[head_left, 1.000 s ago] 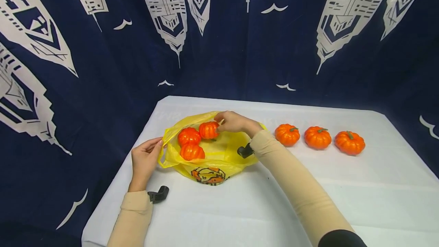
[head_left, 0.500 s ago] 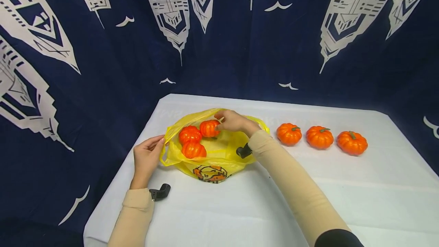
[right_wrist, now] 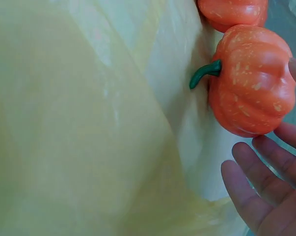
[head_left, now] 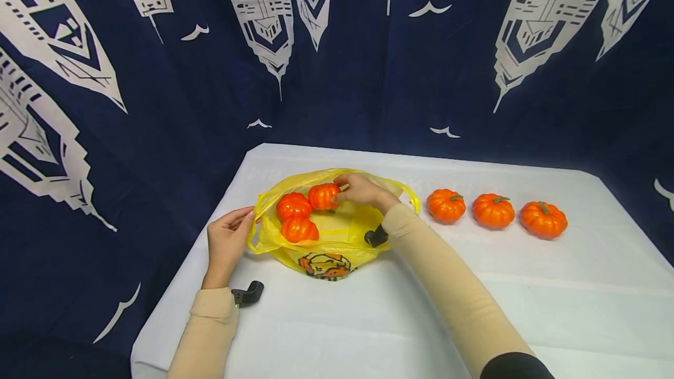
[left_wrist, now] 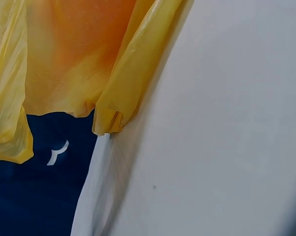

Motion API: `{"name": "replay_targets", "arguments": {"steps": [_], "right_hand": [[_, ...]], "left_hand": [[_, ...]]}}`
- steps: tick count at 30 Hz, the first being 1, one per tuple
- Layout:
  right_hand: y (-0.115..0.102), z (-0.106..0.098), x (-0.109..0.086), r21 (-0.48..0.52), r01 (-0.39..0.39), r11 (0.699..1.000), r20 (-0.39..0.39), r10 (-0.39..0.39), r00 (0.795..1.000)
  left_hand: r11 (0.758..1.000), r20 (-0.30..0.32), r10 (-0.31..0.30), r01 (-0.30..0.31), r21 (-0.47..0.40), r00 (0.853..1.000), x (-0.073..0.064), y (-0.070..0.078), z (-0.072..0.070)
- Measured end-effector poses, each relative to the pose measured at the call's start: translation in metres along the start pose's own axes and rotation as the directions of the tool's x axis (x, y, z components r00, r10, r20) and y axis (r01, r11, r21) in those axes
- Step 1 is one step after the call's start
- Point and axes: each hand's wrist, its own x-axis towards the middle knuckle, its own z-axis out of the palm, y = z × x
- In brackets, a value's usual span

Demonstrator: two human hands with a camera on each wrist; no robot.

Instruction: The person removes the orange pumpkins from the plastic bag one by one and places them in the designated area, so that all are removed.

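In the head view, a yellow plastic bag (head_left: 337, 247) with a printed figure lies with its mouth spread. My left hand (head_left: 225, 243) pinches the bag's left edge; it is out of sight in the left wrist view, where the bag (left_wrist: 133, 64) hangs. Inside the bag, my right hand (head_left: 360, 190) holds a small orange pumpkin (head_left: 323, 196) between thumb and fingers. In the right wrist view, this pumpkin (right_wrist: 253, 83) lies on its side, green stem to the left. Two more pumpkins, an upper one (head_left: 293, 206) and a lower one (head_left: 299, 229), sit beside it in the bag.
To the right of the bag, three orange pumpkins stand in a row: a left one (head_left: 445, 206), a middle one (head_left: 492, 212) and a right one (head_left: 543, 220). The white-covered table (head_left: 368, 326) ends before a dark blue curtain (head_left: 363, 92).
The view has shifted slightly, moving the whole scene a little to the right in the frame. Both hands keep nearly the same places at the bag and the pumpkin.
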Motion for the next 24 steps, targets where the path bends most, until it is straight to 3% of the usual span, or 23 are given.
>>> {"name": "replay_targets", "arguments": {"steps": [10,24], "right_hand": [[0.009,0.006,0.004,0.17,-0.035,0.985,0.014,0.033,0.999],[0.019,0.007,0.002,0.194,-0.045,0.98,-0.002,0.047,0.999]], "left_hand": [[1.0,-0.006,-0.009,0.009,-0.001,1.0,0.001,0.0,0.0],[1.0,-0.008,-0.002,0.002,0.009,1.0,0.001,-0.001,0.0]]}}
